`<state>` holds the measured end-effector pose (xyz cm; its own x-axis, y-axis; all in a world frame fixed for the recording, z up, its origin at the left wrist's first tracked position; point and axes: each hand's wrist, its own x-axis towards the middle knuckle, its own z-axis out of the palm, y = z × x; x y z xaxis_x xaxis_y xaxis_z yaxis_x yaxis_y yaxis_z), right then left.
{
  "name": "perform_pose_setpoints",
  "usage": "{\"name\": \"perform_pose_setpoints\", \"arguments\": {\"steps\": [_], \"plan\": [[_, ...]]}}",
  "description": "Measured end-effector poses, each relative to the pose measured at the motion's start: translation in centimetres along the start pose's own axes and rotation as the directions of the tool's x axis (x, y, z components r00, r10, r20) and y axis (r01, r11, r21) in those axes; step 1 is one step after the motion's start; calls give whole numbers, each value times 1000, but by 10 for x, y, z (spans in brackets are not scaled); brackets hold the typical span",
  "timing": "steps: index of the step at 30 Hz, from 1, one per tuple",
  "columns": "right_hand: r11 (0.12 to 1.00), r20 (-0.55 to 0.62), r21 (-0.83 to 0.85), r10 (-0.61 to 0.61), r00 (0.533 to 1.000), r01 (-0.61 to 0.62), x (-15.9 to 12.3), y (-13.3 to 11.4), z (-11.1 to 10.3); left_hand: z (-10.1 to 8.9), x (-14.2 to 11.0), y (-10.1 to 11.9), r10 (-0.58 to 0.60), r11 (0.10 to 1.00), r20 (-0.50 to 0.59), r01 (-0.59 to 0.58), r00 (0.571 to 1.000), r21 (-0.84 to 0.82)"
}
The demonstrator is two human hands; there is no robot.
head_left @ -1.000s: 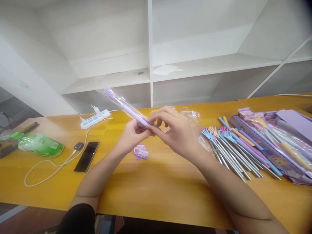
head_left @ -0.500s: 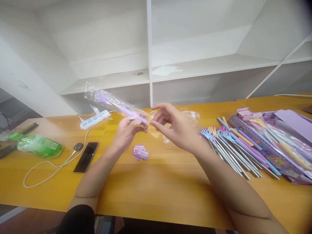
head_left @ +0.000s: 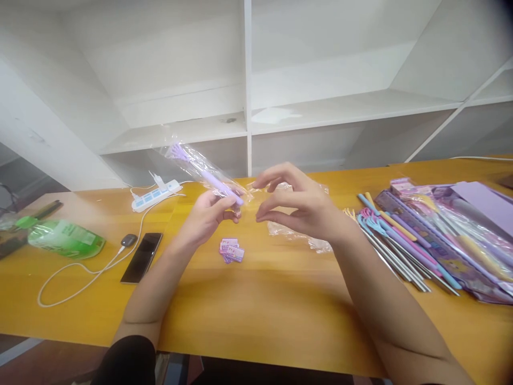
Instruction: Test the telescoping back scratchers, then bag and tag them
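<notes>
Holding: left hand (head_left: 208, 216) pinches purple stick (head_left: 215, 183) in clear bag (head_left: 195, 163)
Stick: pokes above left hand
Right hand (head_left: 304, 206): free, near left hand

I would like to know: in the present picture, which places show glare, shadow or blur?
Head view: bright glints on the clear sleeve around the purple stick; head view: soft shadow on the table, beside the right forearm; head view: the green bottle looks soft, its label unreadable; head view: the upper right corner falls dark.
</notes>
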<state>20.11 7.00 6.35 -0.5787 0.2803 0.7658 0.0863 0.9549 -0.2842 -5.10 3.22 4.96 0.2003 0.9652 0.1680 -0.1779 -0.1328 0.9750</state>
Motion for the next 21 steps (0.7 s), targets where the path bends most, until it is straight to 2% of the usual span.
{"name": "perform_pose_setpoints", "arguments": {"steps": [3, 9, 16, 21], "plan": [[1000, -19, 23, -1, 1000, 1, 2, 1, 9, 2, 0, -6, -2, 998, 37, 0, 999, 55], [995, -46, -7, 101, 994, -102, 3, 0, 19, 2, 0, -17, -12, 983, 119, -10, 993, 182], [994, -45, -64, 84, 995, -87, 5, -5, 16, 1, -1, -18, -7, 992, 173, -15, 985, 129], [991, -54, -13, 133, 990, -134, 4, -6, 16, 4, -2, -16, -8, 976, 167, -29, 986, 216]]}}
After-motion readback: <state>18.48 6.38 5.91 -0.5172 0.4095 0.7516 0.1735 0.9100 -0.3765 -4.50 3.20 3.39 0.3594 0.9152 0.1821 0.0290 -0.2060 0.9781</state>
